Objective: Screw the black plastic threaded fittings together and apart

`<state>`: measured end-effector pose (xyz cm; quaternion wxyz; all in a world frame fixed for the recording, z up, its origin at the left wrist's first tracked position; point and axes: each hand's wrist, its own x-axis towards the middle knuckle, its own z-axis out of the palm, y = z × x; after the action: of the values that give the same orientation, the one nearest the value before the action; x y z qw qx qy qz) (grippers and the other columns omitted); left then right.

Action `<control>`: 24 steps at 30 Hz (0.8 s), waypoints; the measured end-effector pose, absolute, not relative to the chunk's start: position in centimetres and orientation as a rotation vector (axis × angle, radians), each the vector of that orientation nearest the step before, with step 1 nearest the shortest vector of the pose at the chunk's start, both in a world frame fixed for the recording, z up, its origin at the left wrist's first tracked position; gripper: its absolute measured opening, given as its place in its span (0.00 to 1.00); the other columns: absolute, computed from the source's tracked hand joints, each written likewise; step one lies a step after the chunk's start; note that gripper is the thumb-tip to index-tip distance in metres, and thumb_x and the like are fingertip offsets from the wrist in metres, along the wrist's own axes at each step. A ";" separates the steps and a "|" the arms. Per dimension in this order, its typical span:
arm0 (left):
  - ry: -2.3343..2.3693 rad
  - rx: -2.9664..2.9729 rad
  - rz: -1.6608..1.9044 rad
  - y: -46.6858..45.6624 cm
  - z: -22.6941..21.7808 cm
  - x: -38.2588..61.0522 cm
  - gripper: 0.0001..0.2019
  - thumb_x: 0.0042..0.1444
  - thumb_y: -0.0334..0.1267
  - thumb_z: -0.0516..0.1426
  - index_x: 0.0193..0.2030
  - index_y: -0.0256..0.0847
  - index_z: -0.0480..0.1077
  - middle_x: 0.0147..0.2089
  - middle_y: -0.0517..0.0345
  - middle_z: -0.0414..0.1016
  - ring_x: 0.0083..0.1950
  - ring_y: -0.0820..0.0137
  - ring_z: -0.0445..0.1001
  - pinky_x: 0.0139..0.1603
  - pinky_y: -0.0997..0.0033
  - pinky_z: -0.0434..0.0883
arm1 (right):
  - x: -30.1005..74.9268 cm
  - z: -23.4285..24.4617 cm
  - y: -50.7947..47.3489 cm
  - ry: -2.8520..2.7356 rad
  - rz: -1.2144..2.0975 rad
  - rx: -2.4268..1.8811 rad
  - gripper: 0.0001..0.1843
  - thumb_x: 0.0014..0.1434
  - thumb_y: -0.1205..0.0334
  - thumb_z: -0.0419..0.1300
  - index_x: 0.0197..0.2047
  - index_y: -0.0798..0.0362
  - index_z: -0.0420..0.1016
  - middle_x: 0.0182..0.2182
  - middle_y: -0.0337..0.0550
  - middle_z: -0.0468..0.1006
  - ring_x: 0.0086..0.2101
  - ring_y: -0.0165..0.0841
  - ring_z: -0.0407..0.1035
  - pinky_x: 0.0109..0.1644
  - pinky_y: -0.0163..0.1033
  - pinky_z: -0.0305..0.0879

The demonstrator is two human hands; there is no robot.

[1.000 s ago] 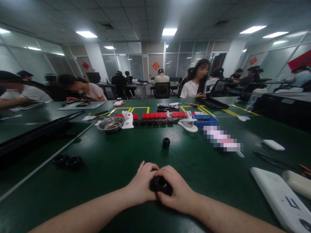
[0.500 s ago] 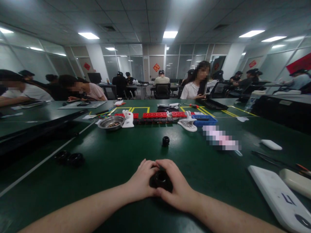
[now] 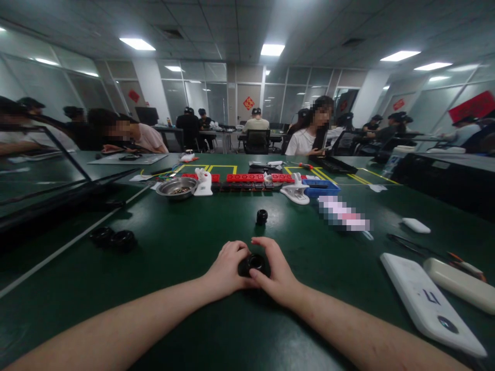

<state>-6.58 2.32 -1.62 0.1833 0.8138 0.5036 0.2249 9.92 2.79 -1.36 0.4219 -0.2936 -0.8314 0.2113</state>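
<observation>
Between my hands a black round part (image 3: 254,264) with a hole in its top rests at the table's near middle. My left hand (image 3: 229,268) is closed around its left side, with the fingertips partly hidden. On the other side my right hand (image 3: 279,270) holds it, thumb against the near edge and forefinger raised and curved over the far right. A smaller black ribbed part (image 3: 262,217) stands alone just beyond my hands. Two more black round parts, a left one (image 3: 101,236) and a right one (image 3: 122,240), sit side by side to the left.
Farther back are a metal bowl (image 3: 177,188) of small pieces, white clamps (image 3: 295,190), a red strip (image 3: 247,178) and a blue tray (image 3: 322,188). At right lie a white power bank-like block (image 3: 429,299), a beige case (image 3: 460,283) and pliers-like tools. Co-workers sit beyond.
My right forefinger has lifted away from the left hand's fingertips, leaving a gap. The hands and the part appear slightly higher in the picture as the view shifts. A dark frame now rises at left.
</observation>
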 end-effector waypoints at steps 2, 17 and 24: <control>1.502 2.304 0.642 2.5 -1.8 -6.5 0.17 0.39 0.43 0.60 0.36 0.40 0.65 0.43 0.54 0.62 0.45 0.62 0.61 0.47 0.60 0.62 | 9.1 -1.5 3.2 -2.055 0.475 -0.821 0.25 0.47 0.58 0.58 0.48 0.54 0.57 0.42 0.48 0.64 0.43 0.39 0.60 0.47 0.48 0.59; 1.617 2.197 0.652 3.3 -1.8 -6.8 0.12 0.41 0.38 0.58 0.34 0.40 0.64 0.39 0.56 0.63 0.43 0.63 0.63 0.44 0.62 0.63 | 8.0 -1.2 4.4 -2.001 0.594 -0.859 0.25 0.42 0.68 0.58 0.45 0.55 0.59 0.41 0.47 0.65 0.43 0.38 0.60 0.48 0.45 0.59; 1.627 2.179 0.622 3.2 -1.6 -6.8 0.16 0.40 0.43 0.59 0.37 0.40 0.65 0.39 0.55 0.63 0.43 0.61 0.63 0.45 0.59 0.63 | 8.6 -0.9 4.3 -2.090 0.687 -0.756 0.19 0.43 0.72 0.52 0.42 0.53 0.63 0.38 0.44 0.69 0.39 0.35 0.63 0.46 0.44 0.61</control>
<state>-6.83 3.22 -1.56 0.1750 0.7692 0.5741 0.2196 8.58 4.27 -0.92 0.3965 -0.2983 -0.8248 0.2710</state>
